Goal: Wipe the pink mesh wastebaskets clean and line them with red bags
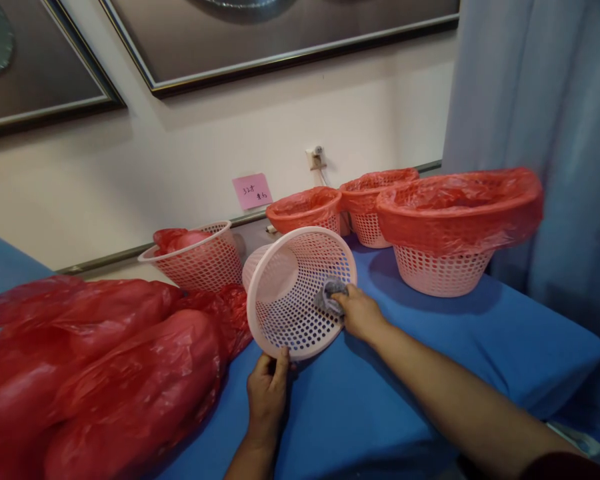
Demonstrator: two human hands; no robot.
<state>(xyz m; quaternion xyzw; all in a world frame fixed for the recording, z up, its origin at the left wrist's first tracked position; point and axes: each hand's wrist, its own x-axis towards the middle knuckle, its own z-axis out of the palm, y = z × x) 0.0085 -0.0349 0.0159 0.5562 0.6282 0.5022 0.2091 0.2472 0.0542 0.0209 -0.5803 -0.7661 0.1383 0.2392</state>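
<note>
A pink perforated plastic basket (285,293) lies tipped on its side on the blue tabletop (430,347), its mouth facing me. My left hand (267,390) grips the basket's lower rim, fingers closed on it. My right hand (360,312) reaches into the basket's mouth at the right and is closed on a small grey cloth (330,295), pressed against the inner wall.
A heap of red plastic bags (105,367) covers the left of the table. Behind stands an upright pink basket (200,257) with a red bag inside. Three baskets lined with red bags stand at right, the largest (455,227) nearest. A pink note (253,191) is on the wall.
</note>
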